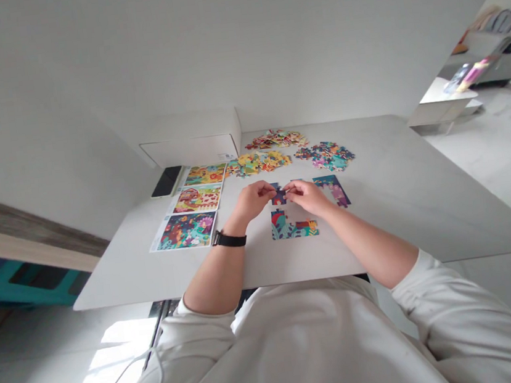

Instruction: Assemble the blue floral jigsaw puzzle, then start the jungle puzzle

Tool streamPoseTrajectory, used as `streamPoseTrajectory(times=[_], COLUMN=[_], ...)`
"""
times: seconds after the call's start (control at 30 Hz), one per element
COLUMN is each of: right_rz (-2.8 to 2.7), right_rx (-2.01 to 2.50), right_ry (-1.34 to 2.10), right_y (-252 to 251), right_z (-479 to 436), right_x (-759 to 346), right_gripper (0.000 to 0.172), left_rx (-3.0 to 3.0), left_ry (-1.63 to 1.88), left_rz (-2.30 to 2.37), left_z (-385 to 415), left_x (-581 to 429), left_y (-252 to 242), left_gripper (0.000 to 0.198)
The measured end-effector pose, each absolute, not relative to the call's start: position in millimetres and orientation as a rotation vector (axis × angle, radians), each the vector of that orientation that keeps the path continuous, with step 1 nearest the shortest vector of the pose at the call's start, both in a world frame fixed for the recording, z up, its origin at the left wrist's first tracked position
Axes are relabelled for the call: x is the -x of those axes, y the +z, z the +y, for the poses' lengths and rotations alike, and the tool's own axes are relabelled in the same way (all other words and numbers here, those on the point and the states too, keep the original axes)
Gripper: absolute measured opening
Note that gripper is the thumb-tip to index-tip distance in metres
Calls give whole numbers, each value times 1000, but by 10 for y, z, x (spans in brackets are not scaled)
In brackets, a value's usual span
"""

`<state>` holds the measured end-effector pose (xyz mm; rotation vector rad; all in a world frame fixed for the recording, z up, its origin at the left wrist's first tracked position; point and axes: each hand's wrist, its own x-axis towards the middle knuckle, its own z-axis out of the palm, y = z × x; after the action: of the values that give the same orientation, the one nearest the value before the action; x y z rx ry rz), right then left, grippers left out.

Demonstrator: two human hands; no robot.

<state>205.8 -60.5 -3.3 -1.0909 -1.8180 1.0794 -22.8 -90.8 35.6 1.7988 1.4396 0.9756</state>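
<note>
Both my hands meet over a dark purple jigsaw puzzle piece (278,197) in the middle of the table. My left hand (256,197) pinches its left side, thumb and fingers together. From the other side my right hand (303,194) pinches the same dark piece or one joined to it; the fingers hide which. Just below lies a joined strip of puzzle pieces (288,231) with teal leaves and a red patch. Right of my right hand is another joined section (333,189) in dark blue and pink, partly covered by the hand.
Piles of loose pieces lie at the back: a reddish pile (277,138), a yellow pile (261,162) and a blue-teal pile (325,155). On the left are a sheet with three pictures (196,200), a phone (167,182) and a white box (189,150) against the wall.
</note>
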Motion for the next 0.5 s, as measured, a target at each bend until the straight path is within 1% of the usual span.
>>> streamPoseTrajectory(times=[0.1, 0.27, 0.43, 0.5], right_rz=[-1869, -2005, -2185, -2228], right_rx=[1098, 1110, 1050, 1010], right_ry=[940, 856, 728, 671], right_y=[-29, -6, 21, 29], right_z=[-608, -634, -680, -695], right_x=[-2065, -2064, -2059, -2055], right_gripper=[22, 25, 36, 36], left_rx=[-1804, -1803, -1691, -1673], left_ry=[950, 917, 864, 857], left_rz=[1493, 1607, 1627, 1629], left_z=[-891, -864, -842, -840], left_x=[255, 288, 251, 226], left_y=[325, 265, 241, 245], left_gripper=[16, 16, 15, 14])
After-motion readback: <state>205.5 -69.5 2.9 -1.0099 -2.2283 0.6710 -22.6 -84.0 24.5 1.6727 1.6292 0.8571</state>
